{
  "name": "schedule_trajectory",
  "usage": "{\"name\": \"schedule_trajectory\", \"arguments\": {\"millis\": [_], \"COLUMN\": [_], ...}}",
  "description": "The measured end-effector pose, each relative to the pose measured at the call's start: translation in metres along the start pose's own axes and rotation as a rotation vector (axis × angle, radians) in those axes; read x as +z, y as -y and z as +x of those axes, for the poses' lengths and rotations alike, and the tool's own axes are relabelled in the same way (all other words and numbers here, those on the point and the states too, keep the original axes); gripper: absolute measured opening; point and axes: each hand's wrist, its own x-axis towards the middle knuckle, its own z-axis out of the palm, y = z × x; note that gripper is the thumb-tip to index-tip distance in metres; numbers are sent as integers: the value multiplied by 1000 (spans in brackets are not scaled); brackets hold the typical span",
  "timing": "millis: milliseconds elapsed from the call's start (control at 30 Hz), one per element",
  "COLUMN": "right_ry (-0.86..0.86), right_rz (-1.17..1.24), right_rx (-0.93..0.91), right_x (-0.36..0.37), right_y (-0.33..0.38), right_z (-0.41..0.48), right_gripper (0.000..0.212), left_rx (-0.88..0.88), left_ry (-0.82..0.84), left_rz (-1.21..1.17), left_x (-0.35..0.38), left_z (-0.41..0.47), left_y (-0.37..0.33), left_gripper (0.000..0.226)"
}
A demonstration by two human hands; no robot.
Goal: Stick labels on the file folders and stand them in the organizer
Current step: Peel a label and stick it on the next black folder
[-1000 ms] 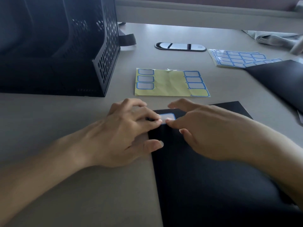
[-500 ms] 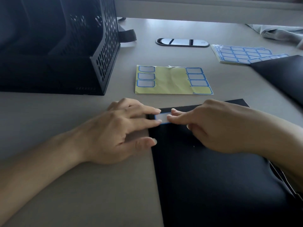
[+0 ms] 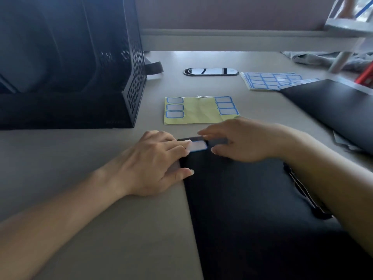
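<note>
Pressing the label (image 3: pixel 198 146) onto the far left corner of the black folder (image 3: pixel 242 199), the left hand (image 3: pixel 153 164) has straight fingers and grips nothing. The right hand (image 3: pixel 250 142) is at the label's right end, fingers loosely extended, holding nothing; blurred, so contact unclear. The folder lies flat on the desk (image 3: pixel 80 178), with the organizer (image 3: pixel 84 77) beyond it on the left.

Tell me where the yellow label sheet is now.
In the head view, the yellow label sheet lies flat mid-frame, right of the black organizer and just beyond the right hand.
</note>
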Motion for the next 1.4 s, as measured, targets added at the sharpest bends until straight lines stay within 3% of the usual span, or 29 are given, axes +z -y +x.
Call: {"name": "schedule_trajectory", "arguments": {"millis": [100,233,333,433,500,700,833,933,1033,1067,1133,1200,1333,1400], "right_ry": [-4,-97,-116,-91,-84,-364,-455,-593,-717,-745,-794,-842,-938,-1012], "right_rz": [93,-20,-44,0,110,645,1162,1294,1372,1398,1421,1355,1040,761], "right_rx": [51,193,364,529,572,645,535,422,307,268,199,159,129,135], "right_x": [-16,-28,-22,-5,6,23,21,16,11,9,2,-7,-28,-38], "right_y": [-11,-39,-58,-70,-73,-72,-52,-41,-31,-27,-16,-5,22,41], "right_z": [2,-15,-42,-69,-83,-100,-103,-98,-96,-95,-92,-87,-73,-65], "right_gripper": [45,40,48,58,52,38,23,20,14,14,16,17,16,30], "left_rx": [-76,-207,-292,-435,-508,-606,-682,-749,-836,-856,-827,-807,-740,-713], "left_ry": [88,200,272,289,255,257,103,-18,-284,-361,-395,-425,-677,-817], "left_rz": [30,90,94,24,-59,-226,-447,-625,-923,-1043,-1326,-1508,-1569,-1533], "left_x": [-5,-13,-15,-12,-9,-7,-10,-18,-31,-39,-58,-77,-115,-133], "left_z": [2,7,5,-3,-6,-3,-3,-6,-12,-15,-20,-22,-30,-37], "left_y": [-8,-26,-42,-55,-61,-82,-79,-78,-80,-81,-84,-90,-88,-80], "left_gripper": [74,97,105,89,79,74,79,83,101,95,50,14,13,15]}}
